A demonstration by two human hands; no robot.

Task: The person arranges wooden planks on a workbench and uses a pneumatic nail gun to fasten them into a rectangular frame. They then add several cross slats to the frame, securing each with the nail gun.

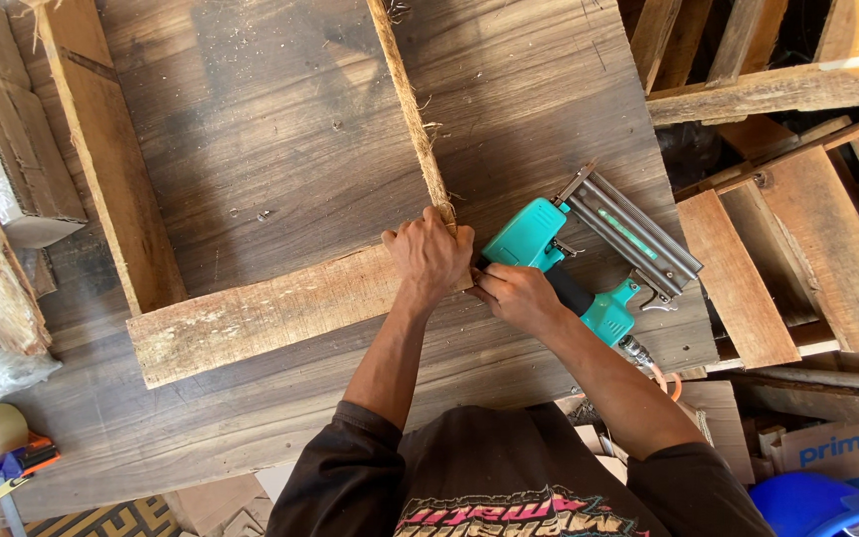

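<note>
Teal nail gun [549, 249], brown plank [270, 313]

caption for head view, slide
Left hand presses plank and thin strip together; right hand holds teal nail gun.
</note>
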